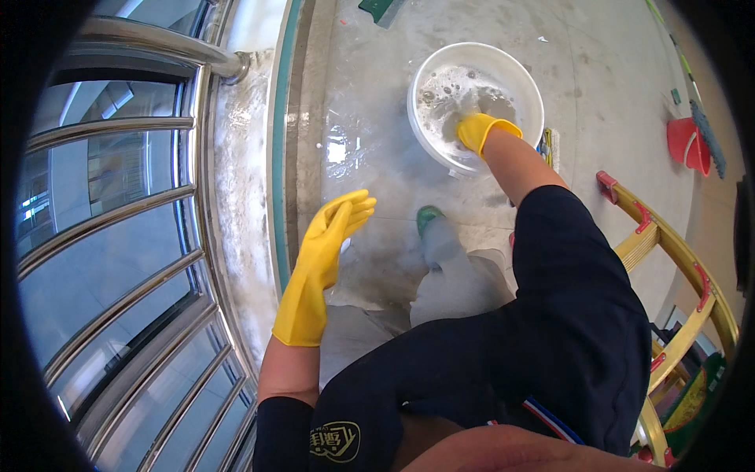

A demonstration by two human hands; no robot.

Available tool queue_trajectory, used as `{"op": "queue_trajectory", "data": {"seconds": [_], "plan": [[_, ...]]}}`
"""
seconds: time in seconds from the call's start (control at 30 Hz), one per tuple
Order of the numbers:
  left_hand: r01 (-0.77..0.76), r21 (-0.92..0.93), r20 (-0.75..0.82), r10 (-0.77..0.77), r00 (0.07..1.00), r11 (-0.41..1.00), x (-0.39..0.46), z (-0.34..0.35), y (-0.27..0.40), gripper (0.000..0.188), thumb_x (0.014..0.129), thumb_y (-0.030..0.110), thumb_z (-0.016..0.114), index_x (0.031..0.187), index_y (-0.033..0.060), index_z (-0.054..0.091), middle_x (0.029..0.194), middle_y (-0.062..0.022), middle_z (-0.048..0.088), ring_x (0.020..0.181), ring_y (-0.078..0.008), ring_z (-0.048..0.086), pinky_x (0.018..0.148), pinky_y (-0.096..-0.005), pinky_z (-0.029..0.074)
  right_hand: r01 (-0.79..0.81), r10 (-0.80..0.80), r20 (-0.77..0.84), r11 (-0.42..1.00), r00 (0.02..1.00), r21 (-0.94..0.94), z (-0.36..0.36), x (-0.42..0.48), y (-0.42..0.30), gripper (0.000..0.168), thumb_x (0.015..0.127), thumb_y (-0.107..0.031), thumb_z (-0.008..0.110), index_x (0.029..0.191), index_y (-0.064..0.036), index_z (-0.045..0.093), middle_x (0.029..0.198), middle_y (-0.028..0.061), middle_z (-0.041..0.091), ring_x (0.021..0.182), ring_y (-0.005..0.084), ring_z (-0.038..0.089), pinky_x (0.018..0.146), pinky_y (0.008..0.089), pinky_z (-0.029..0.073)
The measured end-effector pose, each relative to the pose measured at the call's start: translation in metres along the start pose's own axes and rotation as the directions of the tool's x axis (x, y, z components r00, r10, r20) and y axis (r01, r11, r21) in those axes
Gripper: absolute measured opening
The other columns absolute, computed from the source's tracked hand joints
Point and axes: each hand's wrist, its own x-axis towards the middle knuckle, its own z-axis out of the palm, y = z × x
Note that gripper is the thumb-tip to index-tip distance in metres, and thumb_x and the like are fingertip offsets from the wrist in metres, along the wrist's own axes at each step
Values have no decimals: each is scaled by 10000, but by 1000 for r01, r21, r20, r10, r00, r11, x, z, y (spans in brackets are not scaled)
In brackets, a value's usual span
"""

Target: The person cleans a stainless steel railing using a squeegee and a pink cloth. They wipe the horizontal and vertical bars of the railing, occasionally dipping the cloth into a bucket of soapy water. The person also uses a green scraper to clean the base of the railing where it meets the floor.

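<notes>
My right hand point(472, 131), in a yellow rubber glove, reaches down into a white plastic bucket point(417, 127) of murky, foamy water point(436, 88). Its fingers are under the water, so whether they hold anything is hidden. My left hand point(339, 221) wears a matching yellow glove. It is raised over the wet floor point(377, 171), nearer the railing, with the fingers extended, the thumb a little apart and nothing in it.
A stainless steel railing point(197, 135) and glass run along the left. A yellow ladder point(640, 242) stands on the right, beyond it a red bucket point(687, 141). A green-edged tool point(380, 9) lies at the top. A green shoe point(427, 217) is below the white bucket.
</notes>
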Motion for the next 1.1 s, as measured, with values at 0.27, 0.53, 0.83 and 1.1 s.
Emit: {"op": "queue_trajectory", "data": {"seconds": [0.27, 0.53, 0.83, 1.1], "plan": [[-19, -75, 128, 29, 991, 997, 43, 43, 48, 474, 1104, 313, 452, 1375, -63, 555, 1312, -240, 646, 1215, -317, 647, 1079, -412, 501, -215, -295, 505, 653, 811, 726, -65, 16, 34, 284, 942, -150, 650, 1220, -113, 691, 953, 79, 722, 849, 168, 708, 743, 314, 576], [51, -64, 205, -36, 978, 997, 75, 82, 43, 458, 1100, 302, 462, 1362, -59, 561, 1304, -232, 653, 1205, -308, 653, 1078, -402, 503, 249, -222, -165, 953, 961, 170, -77, -2, 15, 382, 948, -277, 668, 1269, -70, 673, 1234, 143, 702, 1166, 302, 657, 984, 378, 511], [98, -62, 106, -91, 990, 993, 53, 64, 24, 460, 1099, 315, 481, 1350, -59, 571, 1309, -240, 647, 1209, -320, 648, 1079, -420, 502, -24, 59, 282, 992, 958, -126, -29, 12, -13, 328, 987, -204, 537, 1224, -89, 733, 1291, 160, 690, 1203, 345, 655, 1011, 449, 512], [73, -150, 64, -64, 996, 986, 53, 49, 33, 440, 1096, 295, 486, 1333, -66, 572, 1317, -267, 630, 1214, -343, 642, 1072, -437, 510, 172, -301, 270, 894, 915, 414, -84, -8, -1, 416, 986, -406, 574, 1240, -106, 709, 1214, 171, 710, 1102, 344, 675, 958, 427, 504]]}}
